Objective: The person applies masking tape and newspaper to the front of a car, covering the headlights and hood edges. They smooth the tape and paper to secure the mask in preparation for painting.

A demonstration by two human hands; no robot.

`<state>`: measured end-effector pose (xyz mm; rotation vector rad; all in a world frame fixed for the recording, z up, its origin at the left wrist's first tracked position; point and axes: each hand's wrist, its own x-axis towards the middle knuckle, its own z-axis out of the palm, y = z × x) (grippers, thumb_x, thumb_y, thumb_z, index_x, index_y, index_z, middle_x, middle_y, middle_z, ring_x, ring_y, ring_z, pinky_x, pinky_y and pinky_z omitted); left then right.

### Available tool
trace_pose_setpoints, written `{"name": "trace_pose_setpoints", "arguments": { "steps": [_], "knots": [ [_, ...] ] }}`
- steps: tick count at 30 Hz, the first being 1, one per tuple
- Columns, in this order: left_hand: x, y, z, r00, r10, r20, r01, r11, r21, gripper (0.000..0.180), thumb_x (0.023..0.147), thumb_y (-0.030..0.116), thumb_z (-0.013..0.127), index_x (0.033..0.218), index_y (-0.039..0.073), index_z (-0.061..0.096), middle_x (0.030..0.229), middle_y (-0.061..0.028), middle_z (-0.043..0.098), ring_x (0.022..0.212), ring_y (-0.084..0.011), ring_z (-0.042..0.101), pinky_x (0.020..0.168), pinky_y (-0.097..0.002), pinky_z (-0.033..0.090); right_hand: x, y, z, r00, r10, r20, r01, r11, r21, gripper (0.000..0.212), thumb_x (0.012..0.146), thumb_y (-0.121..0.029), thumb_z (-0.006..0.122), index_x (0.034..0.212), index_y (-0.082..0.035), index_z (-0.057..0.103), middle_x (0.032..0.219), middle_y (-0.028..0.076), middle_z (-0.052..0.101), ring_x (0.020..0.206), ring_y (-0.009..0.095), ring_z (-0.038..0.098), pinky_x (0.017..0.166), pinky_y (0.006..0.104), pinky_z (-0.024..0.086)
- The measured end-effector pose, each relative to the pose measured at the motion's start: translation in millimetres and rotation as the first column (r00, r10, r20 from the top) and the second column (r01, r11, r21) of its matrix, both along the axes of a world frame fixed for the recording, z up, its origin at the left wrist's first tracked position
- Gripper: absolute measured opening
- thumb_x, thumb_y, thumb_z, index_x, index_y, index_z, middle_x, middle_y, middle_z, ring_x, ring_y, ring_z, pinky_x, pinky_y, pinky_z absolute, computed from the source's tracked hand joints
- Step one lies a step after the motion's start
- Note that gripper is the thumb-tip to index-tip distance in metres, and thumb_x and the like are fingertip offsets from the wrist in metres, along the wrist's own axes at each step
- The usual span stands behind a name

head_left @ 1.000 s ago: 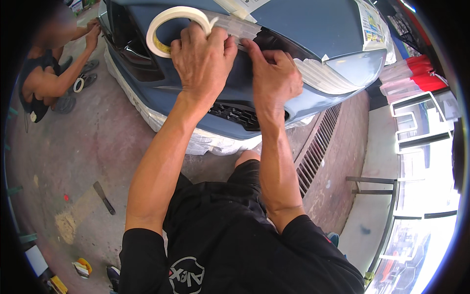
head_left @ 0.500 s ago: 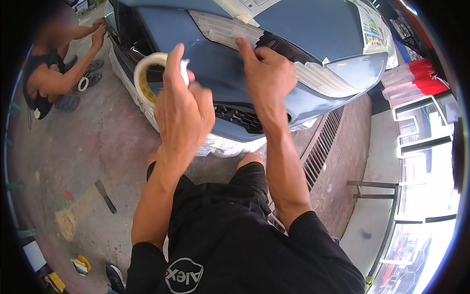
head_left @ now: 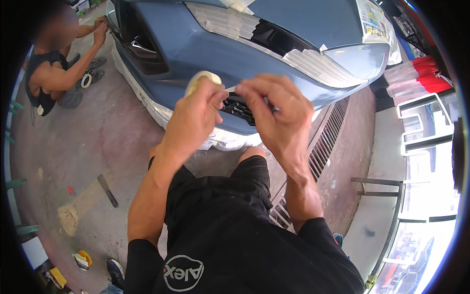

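Observation:
My left hand is closed on a roll of pale masking tape, which shows above its fingers. Close beside it, my right hand pinches thumb and fingers together. A short whitish bit of tape seems to run between the two hands' fingertips. Both hands hover in front of a blue-grey car front, over its dark grille. Overlapping tape strips cover part of the long light band, and more strips lie to its right. Between them a glossy dark stretch is bare.
At the far left a co-worker crouches with both hands at the car's side. A scraper-like tool lies on the floor. White sheeting wraps the car's lower edge. A floor grate runs along the right.
My right hand has left the taped light and come down beside the left. The left hand, with the roll, has moved right and turned, so fingertips of both hands now nearly meet.

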<state>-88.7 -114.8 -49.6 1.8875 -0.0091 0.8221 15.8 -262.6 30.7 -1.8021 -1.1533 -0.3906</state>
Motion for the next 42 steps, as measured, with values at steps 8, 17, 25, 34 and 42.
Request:
{"name": "trace_pose_setpoints", "arguments": {
  "steps": [8, 17, 25, 34, 42],
  "knots": [
    [19, -8, 36, 0.918, 0.395, 0.033, -0.392, 0.917, -0.070, 0.053, 0.096, 0.030, 0.089, 0.140, 0.007, 0.069, 0.109, -0.0147, 0.067, 0.084, -0.0200, 0.062, 0.067, -0.0336, 0.052, 19, 33, -41, 0.888, -0.043, -0.457, 0.218, 0.916, 0.338, 0.014, 0.101, -0.012, 0.084, 0.109, -0.001, 0.083, 0.080, -0.002, 0.071, 0.066, 0.002, 0.052, 0.056, 0.0235, 0.043],
    [69, 27, 36, 0.927, 0.362, 0.092, -0.363, 0.932, -0.007, 0.021, 0.095, 0.023, 0.089, 0.101, 0.005, 0.082, 0.099, -0.0067, 0.063, 0.077, -0.0178, 0.055, 0.068, -0.0341, 0.047, 19, 51, -41, 0.834, -0.080, -0.546, 0.267, 0.924, 0.273, 0.025, 0.103, -0.018, 0.082, 0.117, 0.003, 0.082, 0.081, 0.001, 0.072, 0.067, 0.004, 0.056, 0.056, 0.0254, 0.046],
    [100, 47, 30, 0.808, 0.467, 0.359, -0.583, 0.719, 0.379, 0.018, 0.093, 0.024, 0.086, 0.097, 0.010, 0.076, 0.099, -0.0112, 0.064, 0.088, -0.0335, 0.065, 0.076, -0.0466, 0.047, 50, 72, -40, 0.892, -0.444, -0.083, 0.451, 0.865, 0.218, 0.022, 0.098, -0.022, 0.085, 0.113, -0.006, 0.086, 0.100, 0.003, 0.077, 0.073, 0.012, 0.065, 0.067, 0.0303, 0.052],
    [125, 57, 30, 0.747, 0.556, 0.365, -0.662, 0.568, 0.489, 0.016, 0.094, 0.026, 0.084, 0.099, 0.012, 0.078, 0.099, -0.0116, 0.065, 0.094, -0.0334, 0.065, 0.078, -0.0473, 0.046, 63, 91, -48, 0.791, -0.610, 0.050, 0.592, 0.783, 0.190, 0.017, 0.092, -0.029, 0.086, 0.099, -0.013, 0.085, 0.101, 0.005, 0.074, 0.083, 0.029, 0.073, 0.072, 0.0440, 0.056],
    [130, 56, 28, 0.732, 0.576, 0.364, -0.676, 0.544, 0.498, 0.016, 0.094, 0.027, 0.083, 0.099, 0.013, 0.077, 0.098, -0.0112, 0.064, 0.094, -0.0325, 0.065, 0.078, -0.0473, 0.046, 68, 93, -47, 0.735, -0.667, 0.120, 0.647, 0.744, 0.168, 0.020, 0.089, -0.034, 0.089, 0.095, -0.015, 0.086, 0.095, -0.001, 0.074, 0.081, 0.023, 0.073, 0.073, 0.0394, 0.055]
  ]
}}
